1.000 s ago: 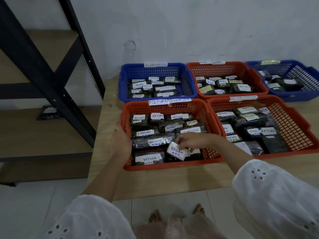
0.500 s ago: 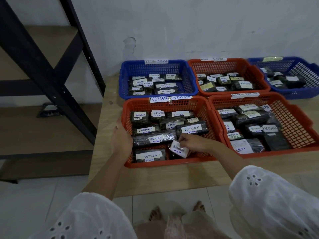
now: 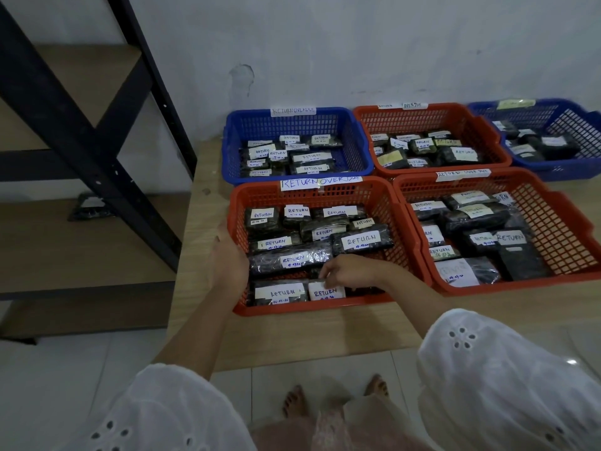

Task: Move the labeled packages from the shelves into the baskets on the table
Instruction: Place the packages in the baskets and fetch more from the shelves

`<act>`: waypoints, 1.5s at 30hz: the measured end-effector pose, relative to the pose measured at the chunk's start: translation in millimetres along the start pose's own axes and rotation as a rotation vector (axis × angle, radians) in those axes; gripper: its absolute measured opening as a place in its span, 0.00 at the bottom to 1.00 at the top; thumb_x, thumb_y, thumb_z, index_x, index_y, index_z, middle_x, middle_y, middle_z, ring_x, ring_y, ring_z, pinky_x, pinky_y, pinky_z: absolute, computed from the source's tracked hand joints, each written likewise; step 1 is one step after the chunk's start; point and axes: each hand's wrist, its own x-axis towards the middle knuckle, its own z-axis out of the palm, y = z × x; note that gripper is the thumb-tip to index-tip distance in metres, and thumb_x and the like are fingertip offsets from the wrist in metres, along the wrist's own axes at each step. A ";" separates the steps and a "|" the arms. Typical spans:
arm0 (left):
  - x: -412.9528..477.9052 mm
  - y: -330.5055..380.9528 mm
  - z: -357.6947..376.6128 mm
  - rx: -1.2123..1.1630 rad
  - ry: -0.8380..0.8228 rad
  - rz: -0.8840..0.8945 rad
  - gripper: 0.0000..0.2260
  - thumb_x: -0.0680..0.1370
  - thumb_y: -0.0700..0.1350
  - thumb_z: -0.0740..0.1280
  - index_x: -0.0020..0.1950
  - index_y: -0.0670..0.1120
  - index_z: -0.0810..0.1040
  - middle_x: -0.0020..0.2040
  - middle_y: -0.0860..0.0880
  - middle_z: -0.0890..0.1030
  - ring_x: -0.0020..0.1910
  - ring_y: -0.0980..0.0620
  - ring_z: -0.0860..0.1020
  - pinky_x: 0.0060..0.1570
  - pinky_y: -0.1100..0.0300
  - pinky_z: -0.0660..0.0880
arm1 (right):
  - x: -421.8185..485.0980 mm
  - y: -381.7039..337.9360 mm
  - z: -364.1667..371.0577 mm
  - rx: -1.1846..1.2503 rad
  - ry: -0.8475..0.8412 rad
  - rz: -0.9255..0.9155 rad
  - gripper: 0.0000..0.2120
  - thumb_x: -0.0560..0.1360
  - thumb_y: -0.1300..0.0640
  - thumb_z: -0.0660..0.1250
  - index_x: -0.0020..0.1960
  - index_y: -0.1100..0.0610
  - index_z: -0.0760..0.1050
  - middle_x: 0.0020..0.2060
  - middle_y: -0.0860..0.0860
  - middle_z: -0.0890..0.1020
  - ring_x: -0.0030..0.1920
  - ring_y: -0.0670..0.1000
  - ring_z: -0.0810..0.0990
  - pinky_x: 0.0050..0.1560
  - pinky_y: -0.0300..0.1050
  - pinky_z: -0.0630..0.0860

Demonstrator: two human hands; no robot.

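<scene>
At the near left of the pale wooden table [image 3: 292, 340], in the head view, the right hand [image 3: 353, 271] is reaching into the orange plastic mesh basket [image 3: 403, 222] that is carrying a white paper "RETURN OVERDUE" tag [image 3: 320, 183]. Its fingers [image 3: 327, 280] are curling down and pinching the top edge of a small dark plastic-wrapped package with a white "RETURN" label [image 3: 326, 291], which is lying in the basket's front row beside other labelled packs. The forearm is crossing the basket's front rim from the right. The left hand [image 3: 227, 258] is lying open, palm and relaxed fingers pressing against the basket's left wall, forearm angling up from below.
</scene>
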 end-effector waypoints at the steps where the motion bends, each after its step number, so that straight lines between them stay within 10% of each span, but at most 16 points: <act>1: 0.7 -0.6 0.1 0.002 -0.002 -0.006 0.20 0.79 0.39 0.56 0.72 0.45 0.62 0.59 0.41 0.76 0.56 0.42 0.76 0.55 0.42 0.74 | 0.5 0.2 1.2 -0.001 0.017 0.000 0.10 0.77 0.54 0.64 0.58 0.52 0.75 0.48 0.46 0.77 0.43 0.41 0.73 0.36 0.37 0.69; 4: 0.9 -1.6 0.2 0.007 -0.014 -0.023 0.21 0.79 0.39 0.57 0.72 0.46 0.60 0.60 0.40 0.75 0.57 0.41 0.75 0.55 0.41 0.73 | -2.4 3.5 -0.6 0.046 0.043 0.029 0.17 0.77 0.54 0.63 0.65 0.49 0.72 0.53 0.48 0.76 0.47 0.46 0.74 0.36 0.39 0.71; 8: -0.3 -0.1 -0.4 -0.001 -0.026 -0.025 0.20 0.80 0.41 0.58 0.72 0.47 0.60 0.60 0.42 0.76 0.55 0.43 0.77 0.54 0.41 0.75 | -10.5 10.0 -14.2 0.029 0.040 0.059 0.23 0.77 0.56 0.60 0.70 0.42 0.66 0.37 0.46 0.73 0.31 0.45 0.69 0.29 0.36 0.68; 39: -1.1 0.1 -0.8 0.001 -0.033 -0.024 0.23 0.79 0.39 0.58 0.73 0.47 0.59 0.59 0.41 0.75 0.55 0.42 0.76 0.54 0.41 0.74 | -3.2 -9.1 5.3 0.136 0.129 0.045 0.11 0.73 0.64 0.70 0.56 0.61 0.78 0.44 0.52 0.79 0.40 0.50 0.79 0.30 0.35 0.76; 45: -0.4 0.1 -1.5 0.023 -0.039 -0.027 0.22 0.79 0.39 0.57 0.73 0.47 0.59 0.62 0.41 0.74 0.58 0.40 0.75 0.57 0.41 0.73 | -6.4 -5.6 19.4 -0.003 0.295 0.020 0.11 0.70 0.58 0.75 0.51 0.56 0.82 0.51 0.53 0.82 0.52 0.50 0.80 0.56 0.48 0.77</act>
